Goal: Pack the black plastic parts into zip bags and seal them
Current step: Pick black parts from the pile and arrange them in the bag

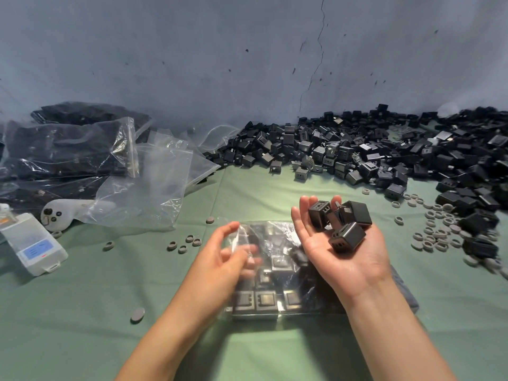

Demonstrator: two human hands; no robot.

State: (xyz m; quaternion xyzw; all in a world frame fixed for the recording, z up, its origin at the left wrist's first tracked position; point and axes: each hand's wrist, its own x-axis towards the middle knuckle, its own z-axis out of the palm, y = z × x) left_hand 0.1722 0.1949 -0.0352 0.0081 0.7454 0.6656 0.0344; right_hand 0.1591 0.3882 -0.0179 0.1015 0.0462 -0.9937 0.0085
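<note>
Black parts in hand: a small cluster of black plastic parts (341, 224) lies loose on my fingers and upper palm, above the bag's right side.
Right hand: my right hand (347, 261) is palm up and spread wide, fingers nearly straight, cradling the parts rather than gripping them.
Zip bag: the zip bag (275, 284) lies on the green cloth (82, 312) between my hands, with black parts showing through its film.
Left hand: my left hand (222, 259) pinches the bag's upper left film, fingers curled; blur hides the exact hold.
Loose pile: a large pile of parts (371, 152) lies against the wall behind, to the right.
Grey rings: grey rings (437, 232) are scattered beside it.
Other bags: empty bags (154, 188) and filled bags (63, 152) lie far left.
</note>
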